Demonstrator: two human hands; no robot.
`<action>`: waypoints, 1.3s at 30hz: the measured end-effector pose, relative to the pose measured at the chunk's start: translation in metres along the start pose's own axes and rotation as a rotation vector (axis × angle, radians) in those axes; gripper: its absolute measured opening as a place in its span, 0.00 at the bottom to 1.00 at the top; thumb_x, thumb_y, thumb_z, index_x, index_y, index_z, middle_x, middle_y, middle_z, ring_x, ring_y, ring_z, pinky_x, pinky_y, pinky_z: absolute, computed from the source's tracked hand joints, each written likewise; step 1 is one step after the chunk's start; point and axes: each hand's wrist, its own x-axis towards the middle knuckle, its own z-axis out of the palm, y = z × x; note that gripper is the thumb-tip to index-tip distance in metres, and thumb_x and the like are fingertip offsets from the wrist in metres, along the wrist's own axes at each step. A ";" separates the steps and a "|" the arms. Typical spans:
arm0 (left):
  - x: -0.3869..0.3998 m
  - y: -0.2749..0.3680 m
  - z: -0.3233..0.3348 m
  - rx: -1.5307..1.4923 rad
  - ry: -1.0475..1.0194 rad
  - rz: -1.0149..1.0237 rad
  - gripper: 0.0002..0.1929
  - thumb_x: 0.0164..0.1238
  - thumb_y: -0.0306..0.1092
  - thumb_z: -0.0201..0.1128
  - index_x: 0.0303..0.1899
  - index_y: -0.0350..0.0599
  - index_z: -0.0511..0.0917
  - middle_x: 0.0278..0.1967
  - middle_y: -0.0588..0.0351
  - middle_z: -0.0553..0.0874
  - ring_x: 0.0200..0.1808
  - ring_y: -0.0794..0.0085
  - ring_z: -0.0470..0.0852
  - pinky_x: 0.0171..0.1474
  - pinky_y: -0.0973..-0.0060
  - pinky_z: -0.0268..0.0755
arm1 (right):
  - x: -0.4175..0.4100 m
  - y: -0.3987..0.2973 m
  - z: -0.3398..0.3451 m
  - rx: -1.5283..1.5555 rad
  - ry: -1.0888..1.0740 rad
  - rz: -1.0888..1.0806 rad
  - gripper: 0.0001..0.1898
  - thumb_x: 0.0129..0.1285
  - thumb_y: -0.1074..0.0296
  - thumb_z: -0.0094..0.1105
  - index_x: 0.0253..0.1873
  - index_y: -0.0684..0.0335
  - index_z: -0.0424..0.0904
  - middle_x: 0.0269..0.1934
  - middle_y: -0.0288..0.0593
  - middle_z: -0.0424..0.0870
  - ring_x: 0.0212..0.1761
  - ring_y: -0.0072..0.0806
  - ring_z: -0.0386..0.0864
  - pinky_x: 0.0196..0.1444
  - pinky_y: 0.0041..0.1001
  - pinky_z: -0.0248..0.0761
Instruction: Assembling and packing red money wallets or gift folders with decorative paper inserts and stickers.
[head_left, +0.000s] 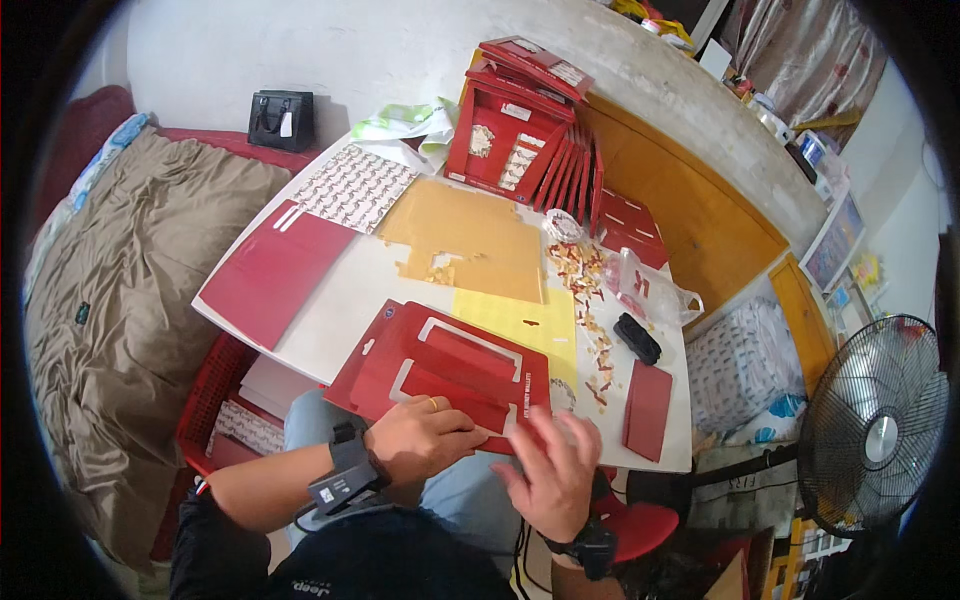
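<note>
A red printed cardboard package (457, 356) with cut-out windows lies at the table's near edge, reaching over my lap. White strips border its windows. My left hand (424, 439), wearing a ring, holds the package's near edge with its fingers together; the thumb is hard to make out. Just right of it, my right hand (555, 469) is raised by the package's near right corner, fingers apart and holding nothing visible. Beneath the package shows a yellow sheet (510, 307). Beyond it lies a tan backing sheet (472, 232) with bits torn from its near edge.
Several red packages (510, 135) stand stacked at the back. Small scraps (577, 270) trail down the right side, near a black object (637, 337) and a red folded card (646, 411). A patterned sheet (356, 184) and red card (277, 274) lie left. A fan (877, 435) stands right.
</note>
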 end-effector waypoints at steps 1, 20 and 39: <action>0.000 0.001 0.003 0.018 0.014 0.010 0.15 0.51 0.31 0.71 0.43 0.41 0.85 0.38 0.54 0.87 0.35 0.67 0.83 0.37 0.72 0.77 | 0.003 0.001 -0.002 -0.080 -0.154 -0.190 0.26 0.52 0.61 0.73 0.56 0.61 0.78 0.53 0.44 0.77 0.59 0.42 0.70 0.64 0.50 0.60; -0.083 0.003 -0.079 -0.872 0.001 -1.238 0.28 0.66 0.33 0.64 0.66 0.39 0.66 0.26 0.54 0.84 0.24 0.70 0.83 0.26 0.75 0.74 | -0.015 0.038 0.032 0.176 -0.141 -0.196 0.19 0.50 0.70 0.72 0.50 0.55 0.84 0.38 0.33 0.82 0.47 0.33 0.76 0.66 0.48 0.60; -0.099 -0.005 -0.031 -2.391 -0.031 -1.380 0.22 0.76 0.37 0.49 0.52 0.20 0.74 0.46 0.37 0.86 0.45 0.58 0.88 0.53 0.67 0.81 | -0.021 0.029 0.021 0.094 -0.337 -0.303 0.22 0.51 0.71 0.69 0.54 0.54 0.82 0.36 0.32 0.78 0.42 0.32 0.73 0.50 0.37 0.66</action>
